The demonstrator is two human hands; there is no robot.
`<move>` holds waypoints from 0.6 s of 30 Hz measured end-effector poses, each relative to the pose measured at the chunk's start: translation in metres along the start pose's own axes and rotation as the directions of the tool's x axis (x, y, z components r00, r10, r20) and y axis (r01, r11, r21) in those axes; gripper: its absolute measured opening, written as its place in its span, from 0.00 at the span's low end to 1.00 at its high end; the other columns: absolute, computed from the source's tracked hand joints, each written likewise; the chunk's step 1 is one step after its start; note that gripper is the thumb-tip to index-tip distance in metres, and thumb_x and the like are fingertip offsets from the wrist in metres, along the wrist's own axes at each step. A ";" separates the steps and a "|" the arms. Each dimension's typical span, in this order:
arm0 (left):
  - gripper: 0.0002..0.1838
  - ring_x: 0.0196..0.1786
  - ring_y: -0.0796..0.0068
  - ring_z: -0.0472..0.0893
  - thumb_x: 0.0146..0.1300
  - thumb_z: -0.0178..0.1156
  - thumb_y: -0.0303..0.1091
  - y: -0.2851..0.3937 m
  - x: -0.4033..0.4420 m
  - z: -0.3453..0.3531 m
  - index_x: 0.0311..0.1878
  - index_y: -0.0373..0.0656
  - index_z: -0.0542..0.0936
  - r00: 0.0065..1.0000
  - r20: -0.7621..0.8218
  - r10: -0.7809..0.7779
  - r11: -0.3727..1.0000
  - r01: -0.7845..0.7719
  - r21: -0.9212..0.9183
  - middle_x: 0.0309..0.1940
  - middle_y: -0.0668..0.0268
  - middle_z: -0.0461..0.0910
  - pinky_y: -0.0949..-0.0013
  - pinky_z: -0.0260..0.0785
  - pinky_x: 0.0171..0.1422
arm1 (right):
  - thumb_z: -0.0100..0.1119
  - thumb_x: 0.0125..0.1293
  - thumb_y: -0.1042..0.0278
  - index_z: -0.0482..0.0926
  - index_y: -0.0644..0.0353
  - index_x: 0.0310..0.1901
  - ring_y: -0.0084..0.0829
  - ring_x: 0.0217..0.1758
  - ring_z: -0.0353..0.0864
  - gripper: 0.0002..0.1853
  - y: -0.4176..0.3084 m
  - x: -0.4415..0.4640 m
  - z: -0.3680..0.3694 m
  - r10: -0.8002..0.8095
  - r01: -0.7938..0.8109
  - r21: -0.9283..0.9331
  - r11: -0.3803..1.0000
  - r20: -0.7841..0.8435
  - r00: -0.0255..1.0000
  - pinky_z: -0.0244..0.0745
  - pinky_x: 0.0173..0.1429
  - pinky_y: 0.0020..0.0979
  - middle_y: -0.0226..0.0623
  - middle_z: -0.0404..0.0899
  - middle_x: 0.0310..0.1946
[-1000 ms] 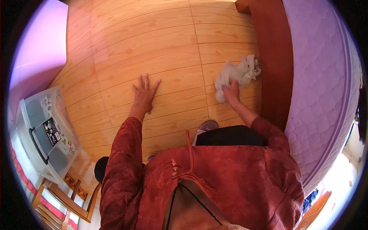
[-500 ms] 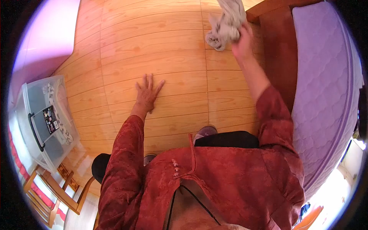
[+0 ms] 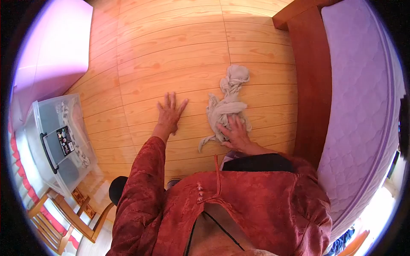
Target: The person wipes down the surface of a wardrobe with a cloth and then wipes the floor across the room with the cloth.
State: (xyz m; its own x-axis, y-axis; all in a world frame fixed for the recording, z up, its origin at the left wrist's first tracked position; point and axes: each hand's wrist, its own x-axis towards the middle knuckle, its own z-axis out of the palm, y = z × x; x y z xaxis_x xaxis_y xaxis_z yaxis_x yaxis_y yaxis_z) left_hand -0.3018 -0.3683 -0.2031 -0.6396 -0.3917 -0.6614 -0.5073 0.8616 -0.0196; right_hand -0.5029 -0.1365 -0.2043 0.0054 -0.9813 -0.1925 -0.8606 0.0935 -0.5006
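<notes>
A crumpled, off-white cloth rag (image 3: 226, 106) lies on the wooden floor in front of me, with a bunched end pointing away. My right hand (image 3: 235, 134) is on its near part, holding it against the floor; some fingertips sink into the folds. To the left, my left hand (image 3: 169, 115) rests palm down on the bare boards with its fingers spread, apart from the cloth.
On the right stands a bed with a dark wooden frame (image 3: 311, 85) and a purple quilted mattress (image 3: 363, 98). A clear plastic box (image 3: 64, 141) with a black handle and a wooden chair (image 3: 64, 217) are at left. Farther back is a pale pinkish panel (image 3: 55, 42).
My right hand has brought the cloth from the far right of the floor back close to my body, where it is now spread out more. My left hand stays planted.
</notes>
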 end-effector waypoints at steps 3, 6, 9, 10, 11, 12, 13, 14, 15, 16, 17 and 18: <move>0.78 0.75 0.35 0.40 0.17 0.83 0.44 0.001 0.003 -0.004 0.76 0.62 0.41 1.000 0.015 -0.010 1.000 0.010 0.006 0.74 0.41 0.36 0.29 0.53 0.64 | 0.66 0.52 0.51 0.64 0.37 0.67 0.59 0.70 0.51 0.38 0.035 0.031 0.022 -0.192 0.197 -0.135 0.971 0.052 0.980 0.47 0.65 0.70 0.47 0.59 0.65; 0.78 0.75 0.35 0.40 0.17 0.83 0.44 0.004 0.000 -0.001 0.75 0.62 0.42 1.000 0.005 -0.010 1.000 0.010 0.002 0.74 0.41 0.36 0.29 0.53 0.64 | 0.58 0.59 0.50 0.65 0.36 0.67 0.56 0.69 0.55 0.32 0.083 0.114 0.015 -0.254 0.246 -0.239 0.939 -0.002 0.967 0.47 0.66 0.70 0.44 0.61 0.65; 0.77 0.75 0.36 0.39 0.19 0.83 0.43 0.003 0.002 -0.002 0.75 0.64 0.41 1.000 0.020 -0.014 1.000 0.013 0.015 0.74 0.42 0.37 0.28 0.52 0.64 | 0.51 0.62 0.68 0.80 0.45 0.51 0.48 0.57 0.69 0.16 0.121 0.220 -0.056 -0.096 0.091 -0.191 0.977 -0.016 0.995 0.69 0.59 0.40 0.44 0.73 0.53; 0.76 0.75 0.37 0.39 0.21 0.82 0.42 0.005 0.001 -0.002 0.75 0.65 0.41 0.999 0.040 -0.023 1.000 0.022 0.014 0.74 0.43 0.37 0.28 0.51 0.65 | 0.52 0.61 0.70 0.80 0.45 0.50 0.47 0.56 0.70 0.16 0.142 0.247 -0.069 -0.073 0.043 -0.228 0.973 -0.122 0.990 0.70 0.57 0.40 0.43 0.74 0.52; 0.76 0.75 0.37 0.38 0.22 0.82 0.42 0.005 0.003 -0.004 0.75 0.66 0.40 0.998 0.055 -0.036 0.999 0.035 0.013 0.74 0.45 0.37 0.28 0.49 0.65 | 0.52 0.60 0.72 0.81 0.46 0.49 0.46 0.54 0.71 0.17 0.161 0.271 -0.082 -0.058 -0.005 -0.262 0.965 -0.230 0.972 0.70 0.56 0.40 0.42 0.75 0.50; 0.76 0.75 0.37 0.39 0.21 0.82 0.43 0.003 0.004 -0.006 0.75 0.65 0.41 0.999 0.031 -0.031 0.999 0.030 0.023 0.74 0.44 0.37 0.28 0.50 0.65 | 0.52 0.58 0.74 0.81 0.47 0.49 0.45 0.52 0.72 0.17 0.173 0.288 -0.103 -0.044 -0.031 -0.223 0.974 -0.324 0.945 0.71 0.55 0.41 0.41 0.76 0.48; 0.77 0.75 0.36 0.40 0.19 0.83 0.44 0.003 0.002 -0.005 0.75 0.64 0.42 1.000 0.015 -0.023 0.999 0.023 0.027 0.74 0.43 0.38 0.29 0.51 0.65 | 0.52 0.57 0.76 0.81 0.49 0.49 0.45 0.51 0.73 0.18 0.174 0.297 -0.119 -0.024 -0.053 -0.177 0.983 -0.406 0.914 0.71 0.54 0.42 0.40 0.77 0.47; 0.77 0.74 0.35 0.41 0.18 0.83 0.45 0.003 0.000 -0.004 0.75 0.63 0.42 1.000 -0.001 -0.013 1.000 0.013 0.027 0.74 0.42 0.38 0.29 0.52 0.64 | 0.52 0.56 0.76 0.81 0.49 0.48 0.44 0.50 0.73 0.18 0.167 0.302 -0.125 -0.031 -0.055 -0.145 0.988 -0.537 0.843 0.70 0.54 0.42 0.39 0.77 0.45; 0.77 0.74 0.36 0.40 0.18 0.83 0.45 0.003 0.000 -0.003 0.75 0.63 0.42 1.000 0.000 -0.018 1.000 0.018 0.021 0.74 0.42 0.38 0.29 0.52 0.64 | 0.52 0.56 0.76 0.81 0.50 0.47 0.44 0.49 0.73 0.18 0.157 0.303 -0.130 -0.035 -0.054 -0.115 0.992 -0.656 0.754 0.70 0.53 0.42 0.39 0.78 0.43; 0.77 0.75 0.36 0.40 0.18 0.83 0.45 0.002 0.000 -0.003 0.75 0.63 0.43 1.000 -0.001 -0.021 1.000 0.021 0.015 0.74 0.42 0.38 0.29 0.52 0.65 | 0.52 0.55 0.77 0.81 0.51 0.47 0.44 0.48 0.74 0.18 0.148 0.301 -0.135 -0.034 -0.050 -0.087 0.995 -0.760 0.649 0.70 0.53 0.42 0.38 0.78 0.42; 0.77 0.75 0.36 0.40 0.18 0.83 0.45 0.002 0.001 -0.003 0.75 0.62 0.43 1.000 -0.002 -0.020 1.000 0.020 0.011 0.74 0.42 0.37 0.29 0.51 0.65 | 0.51 0.55 0.77 0.80 0.53 0.45 0.46 0.47 0.73 0.16 0.121 0.281 -0.149 0.021 -0.026 0.002 1.000 -0.652 0.758 0.68 0.54 0.43 0.39 0.78 0.39; 0.77 0.75 0.37 0.40 0.19 0.83 0.44 0.001 0.002 -0.001 0.75 0.64 0.41 1.000 -0.007 -0.019 1.000 0.019 0.007 0.74 0.43 0.37 0.28 0.51 0.65 | 0.51 0.55 0.77 0.80 0.54 0.44 0.46 0.46 0.73 0.16 0.111 0.265 -0.139 -0.056 0.041 -0.038 0.998 -0.620 0.782 0.67 0.54 0.44 0.41 0.77 0.38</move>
State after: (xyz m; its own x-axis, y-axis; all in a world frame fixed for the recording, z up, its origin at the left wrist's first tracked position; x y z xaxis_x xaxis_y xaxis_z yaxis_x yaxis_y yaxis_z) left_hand -0.3045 -0.3684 -0.2042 -0.6339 -0.4105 -0.6555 -0.5155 0.8561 -0.0377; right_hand -0.6676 -0.4099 -0.1938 -0.2634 -0.8773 0.4012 -0.8787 0.0465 -0.4752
